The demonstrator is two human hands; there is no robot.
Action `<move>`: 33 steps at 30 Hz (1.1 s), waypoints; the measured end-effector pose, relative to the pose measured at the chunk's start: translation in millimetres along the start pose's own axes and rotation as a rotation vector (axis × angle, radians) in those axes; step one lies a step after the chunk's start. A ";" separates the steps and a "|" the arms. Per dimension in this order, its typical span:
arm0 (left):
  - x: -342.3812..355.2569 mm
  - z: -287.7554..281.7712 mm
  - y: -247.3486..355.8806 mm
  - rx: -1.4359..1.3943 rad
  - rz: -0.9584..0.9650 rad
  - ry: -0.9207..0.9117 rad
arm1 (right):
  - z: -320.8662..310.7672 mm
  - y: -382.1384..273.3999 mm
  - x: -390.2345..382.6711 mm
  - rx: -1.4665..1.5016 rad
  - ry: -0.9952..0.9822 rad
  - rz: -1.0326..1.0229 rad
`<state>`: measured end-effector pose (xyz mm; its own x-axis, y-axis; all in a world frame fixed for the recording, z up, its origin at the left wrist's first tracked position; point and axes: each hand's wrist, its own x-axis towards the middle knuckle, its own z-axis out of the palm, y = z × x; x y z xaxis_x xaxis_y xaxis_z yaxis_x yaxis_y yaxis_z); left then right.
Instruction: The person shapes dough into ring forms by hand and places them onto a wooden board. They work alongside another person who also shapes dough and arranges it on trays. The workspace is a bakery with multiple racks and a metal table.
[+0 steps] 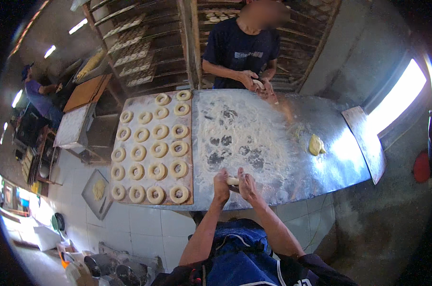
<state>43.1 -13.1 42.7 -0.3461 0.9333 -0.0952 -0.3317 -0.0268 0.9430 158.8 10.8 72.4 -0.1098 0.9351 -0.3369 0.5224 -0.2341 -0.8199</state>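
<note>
Between my two hands, over the near edge of the metal table (297, 183), is a small piece of pale dough (232, 181). My left hand (221, 185) grips its left side and my right hand (247, 184) its right side; the fingers are partly hidden behind the palms. Just left of my hands lies a floured wooden board (147, 99) with rows of dough rings (155, 194). Across the table, a co-worker in a dark shirt (240, 50) holds a dough ring (258, 84) in both hands.
Loose flour (235, 114) covers the middle of the table. A yellow dough lump (316, 145) lies at the right, near a pale board (364, 138). Racks of trays (135, 52) stand behind. A tray (100, 190) with dough is lower left. Another person (39, 95) stands far left.
</note>
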 end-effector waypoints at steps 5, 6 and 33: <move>19.1 -26.1 -7.4 -0.223 -0.170 0.047 | 24.1 -10.2 13.4 0.435 -0.087 -0.110; 20.8 -29.6 -6.7 -0.171 -0.071 0.046 | 28.4 -12.9 14.1 0.347 -0.062 -0.088; 70.0 -51.0 35.3 -0.106 0.030 -0.132 | 41.8 -81.5 9.6 0.406 0.021 -0.107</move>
<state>-37.5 33.0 53.1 -0.2415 0.9702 -0.0179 -0.4162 -0.0869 0.9051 79.8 27.8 116.7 -0.1258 0.9641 -0.2339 0.1327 -0.2173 -0.9670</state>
